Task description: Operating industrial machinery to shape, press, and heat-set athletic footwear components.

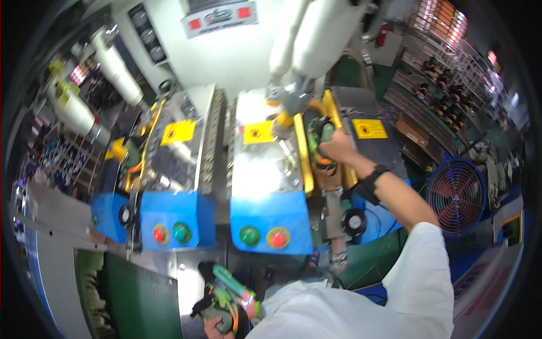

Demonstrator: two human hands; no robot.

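At the right machine my right hand [337, 148] is closed on a shoe [323, 164], dark with green and orange parts, which sits between two yellow side pads [305, 155]. Low in the picture my left hand [213, 327] is wrapped round the rounded green part of another shoe [224, 316] with orange and black on it. A second green and black piece [228, 278], its kind unclear, lies against that shoe and my body. Above my right hand a grey and yellow machine head [293, 104] hangs beside the held shoe.
A left machine [178, 141] stands beside the right one and carries one more shoe [132, 158]. Blue front panels bear green buttons [250, 235] and red buttons [278, 238]. A blue fan [456, 198] stands at the right. Racks with shoes [446, 90] are behind it.
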